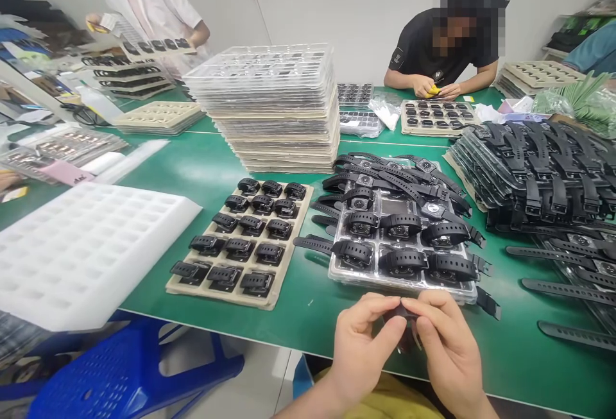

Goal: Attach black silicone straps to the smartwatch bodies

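Observation:
Close to my body at the table's front edge, my left hand and my right hand both pinch a black smartwatch between fingertips and thumbs. Its strap shows between the fingers; most of the watch is hidden. Just beyond my hands lies a clear plastic tray with black watches in its front cells and more heaped loosely at its back. To the left, a beige tray holds rows of watches with their straps curled over.
A tall stack of trays stands behind. White foam overhangs the table's left edge above a blue stool. Watches on stacked trays fill the right. Across the table a person in black works; another in white stands left.

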Available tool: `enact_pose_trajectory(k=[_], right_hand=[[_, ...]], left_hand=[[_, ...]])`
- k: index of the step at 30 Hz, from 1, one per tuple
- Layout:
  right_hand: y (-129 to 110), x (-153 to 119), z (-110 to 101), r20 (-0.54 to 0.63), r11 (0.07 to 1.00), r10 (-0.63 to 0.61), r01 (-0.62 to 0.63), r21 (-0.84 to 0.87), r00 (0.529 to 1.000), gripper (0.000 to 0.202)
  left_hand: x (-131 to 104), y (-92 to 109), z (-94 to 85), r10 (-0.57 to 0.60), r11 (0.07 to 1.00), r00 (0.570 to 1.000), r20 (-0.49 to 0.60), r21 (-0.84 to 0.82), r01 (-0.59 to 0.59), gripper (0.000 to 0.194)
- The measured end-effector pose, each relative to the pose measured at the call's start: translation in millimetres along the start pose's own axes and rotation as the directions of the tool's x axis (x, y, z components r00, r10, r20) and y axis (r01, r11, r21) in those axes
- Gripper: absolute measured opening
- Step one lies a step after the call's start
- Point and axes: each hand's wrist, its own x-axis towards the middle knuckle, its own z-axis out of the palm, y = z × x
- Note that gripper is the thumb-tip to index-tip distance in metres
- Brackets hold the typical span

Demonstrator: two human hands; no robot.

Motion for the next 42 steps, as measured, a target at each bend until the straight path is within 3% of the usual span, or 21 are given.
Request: enact_pose_trajectory(k=[3,8,11,13,15,18,22,24,26,31,34,38,42], right_hand=[[-2.3,-2.0,1.9,0.037,0.996,0.084,-0.084,0.005,0.996,0.039],[-0.7,-7.6,-0.5,-0.028,0.984,0.171,-0.169,0.058,0.985,0.036],[3.4,-13.5,-2.7,-0.034,0.947,0.287,-0.278,0.162,0.957,0.035],[3.7,-15.2,-4.5,-0.029,0.930,0.323,-0.312,0.195,0.946,0.033],[1.3,-14.4,-6.1,-0.015,0.923,0.330,-0.319,0.216,0.944,0.031],[-4.9,-11.0,-6.7,0.059,0.890,0.371,-0.374,0.261,0.927,0.030],[-11.6,-5.3,-4.9,0.062,0.844,0.464,-0.463,0.270,0.883,0.030],[-14.7,-0.9,-5.1,0.057,0.849,0.471,-0.470,0.242,0.880,0.030],[-18.6,4.2,-6.5,0.060,0.885,0.415,-0.418,0.205,0.908,0.025],[-27.1,11.1,-11.0,-0.003,0.940,0.308,-0.304,0.156,0.951,0.019],[-25.9,10.3,-13.5,-0.008,0.958,0.244,-0.240,0.155,0.970,0.006],[-24.0,12.6,-19.3,0.012,0.983,0.121,-0.121,0.135,0.993,0.013],[-27.4,18.4,-26.1,0.067,0.991,0.115,-0.119,0.060,0.991,0.013]], left_hand=[[-0.7,7.6,-2.8,0.036,0.995,0.998,0.049,0.096,-0.041,0.023],[-1.3,19.5,-10.3,0.061,0.957,0.954,0.293,0.253,-0.139,0.035],[1.8,21.0,-11.3,0.092,0.934,0.947,0.307,0.303,-0.189,0.032],[6.1,21.4,-10.5,0.214,0.875,0.925,0.315,0.359,-0.325,0.026],[11.8,23.3,-10.5,0.393,0.724,0.829,0.398,0.423,-0.545,0.023],[20.1,29.5,-14.9,0.563,0.389,0.625,0.541,0.494,-0.778,0.024],[24.9,37.2,-24.7,0.539,0.003,0.408,0.737,0.482,-0.876,0.033],[25.4,39.4,-26.9,0.525,-0.091,0.340,0.780,0.449,-0.889,0.031],[25.9,41.5,-26.2,0.538,-0.132,0.300,0.787,0.430,-0.893,0.026],[28.0,48.5,-17.7,0.556,-0.135,0.255,0.791,0.389,-0.911,0.018],[27.4,49.9,-14.8,0.578,-0.114,0.252,0.776,0.382,-0.917,0.017],[24.3,46.9,-17.0,0.586,-0.100,0.263,0.767,0.390,-0.915,0.007],[21.7,44.3,-22.1,0.605,-0.124,0.257,0.753,0.408,-0.904,0.008]])
